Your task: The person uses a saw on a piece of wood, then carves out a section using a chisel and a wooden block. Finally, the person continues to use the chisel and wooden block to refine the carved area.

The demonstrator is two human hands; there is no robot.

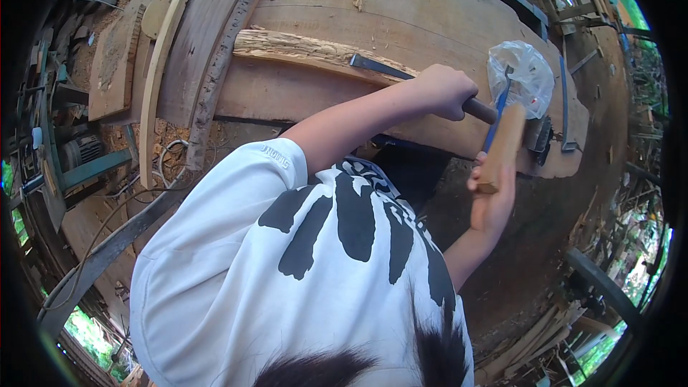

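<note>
My left hand point(446, 92) is wrapped round the handle of a chisel point(380, 66), whose dark blade points left and overlaps a strip of rough, splintered wood point(287, 46). The chisel's round wooden handle end juts out to the right of my fist. Lower right, my right hand point(493, 197) grips a squared wooden mallet or block point(506, 145), raised close beside that handle end. Its far end is blurred. A thin blue metal bar point(500, 106) lies partly behind the block.
The wide plank bench point(301, 100) carries a clear plastic bag point(522, 75) at right, with a dark metal tool point(539, 132) near it. Long boards point(168, 64) cross the bench at left. A blue-grey angled bar point(565, 111) lies at the right edge. Wood chips are scattered about.
</note>
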